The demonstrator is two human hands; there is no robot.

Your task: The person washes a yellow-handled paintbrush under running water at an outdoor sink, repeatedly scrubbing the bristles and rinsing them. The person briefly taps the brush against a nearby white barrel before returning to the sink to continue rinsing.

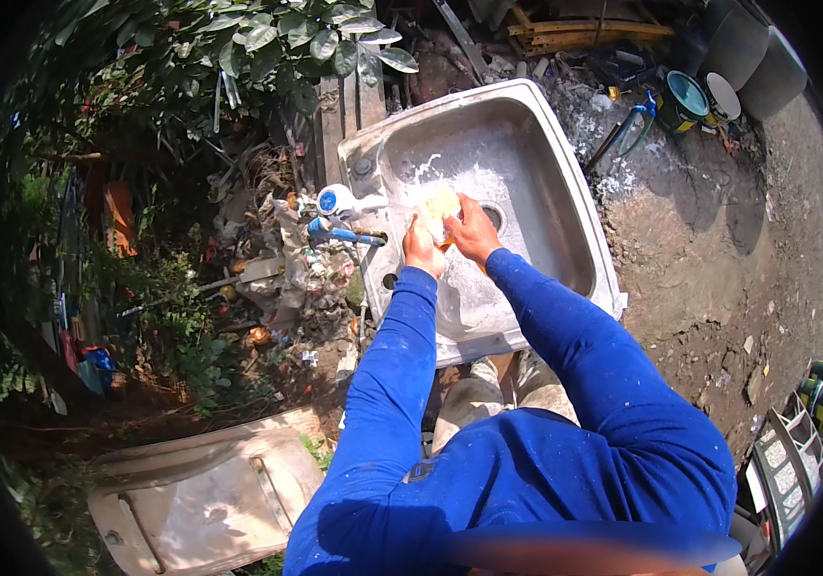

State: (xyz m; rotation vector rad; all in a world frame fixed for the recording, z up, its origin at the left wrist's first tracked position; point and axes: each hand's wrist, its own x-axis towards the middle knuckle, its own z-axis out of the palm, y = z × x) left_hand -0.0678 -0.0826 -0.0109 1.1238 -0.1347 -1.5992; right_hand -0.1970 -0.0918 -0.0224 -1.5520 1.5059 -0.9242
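Observation:
Over the metal sink basin [546,226], my left hand [423,250] and my right hand [474,232] close together on a pale yellow, sponge-like piece [441,203]. A small orange part shows low between the palms; whether it belongs to the same piece I cannot tell. My right fingers wrap its right side, and my left hand cups it from the left. Just left of the hands, a white faucet with a blue cap [333,201] points its spout toward them. Beside it is a blue pipe [330,230]. White suds streak the basin, and the drain hole [494,217] lies right of my right hand.
Leafy branches [315,38] overhang the far left, with litter on the ground below. An upturned basin [205,499] lies at the near left. Far right stand a teal-lined bucket [687,96] and grey barrels [772,72]. A grey plastic rack [791,470] is at the near right.

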